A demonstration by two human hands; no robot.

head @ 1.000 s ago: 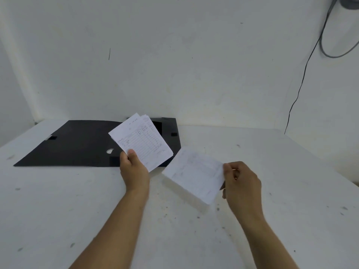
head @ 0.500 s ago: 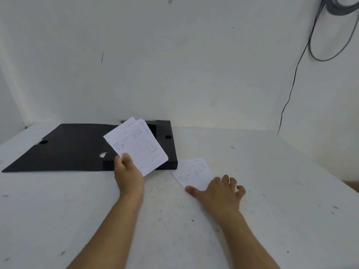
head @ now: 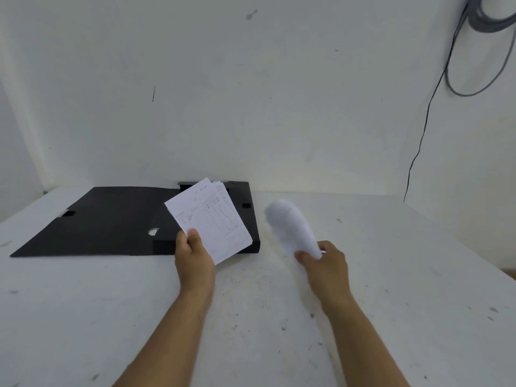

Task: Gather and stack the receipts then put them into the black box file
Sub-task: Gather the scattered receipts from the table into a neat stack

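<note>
Above white table (head: 111,317), right hand (head: 325,263) pinches blurred receipt (head: 291,227).

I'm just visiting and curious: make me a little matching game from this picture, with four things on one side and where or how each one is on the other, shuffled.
Things:
1. stack of receipts
2. blurred single receipt
3. black box file
4. dark cable

States:
A. hangs down the wall at the right
B. lies open on the table, at the back left
C. held by the left hand, print facing up
D. pinched by the right hand, lifted off the table

Pairs: 1-C, 2-D, 3-B, 4-A
</note>
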